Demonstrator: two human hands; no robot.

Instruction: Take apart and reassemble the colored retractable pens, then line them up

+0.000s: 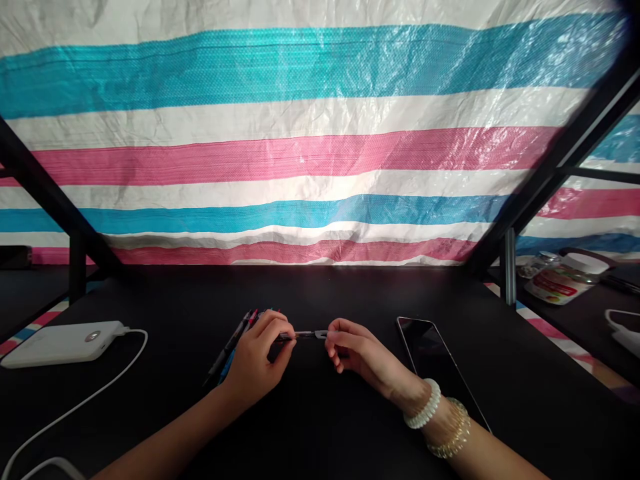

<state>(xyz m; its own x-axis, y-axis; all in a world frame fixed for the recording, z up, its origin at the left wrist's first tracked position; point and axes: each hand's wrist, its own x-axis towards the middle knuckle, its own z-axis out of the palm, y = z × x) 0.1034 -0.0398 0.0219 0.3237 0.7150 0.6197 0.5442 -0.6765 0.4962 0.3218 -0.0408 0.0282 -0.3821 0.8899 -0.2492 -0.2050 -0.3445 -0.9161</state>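
My left hand and my right hand are close together above the black tabletop. Between them runs a slim dark pen with a silver clip. My left fingers grip its dark end, and my right thumb and forefinger pinch the silver end. Under and beyond my left hand lies a bunch of several pens, dark, red and blue, partly hidden by that hand. A white coiled bracelet and thin gold bangles circle my right wrist.
A black smartphone lies right of my right hand. At left sits a white power bank with a white cable. A striped tarpaulin hangs behind black metal frame bars. A jar stands on a shelf at right.
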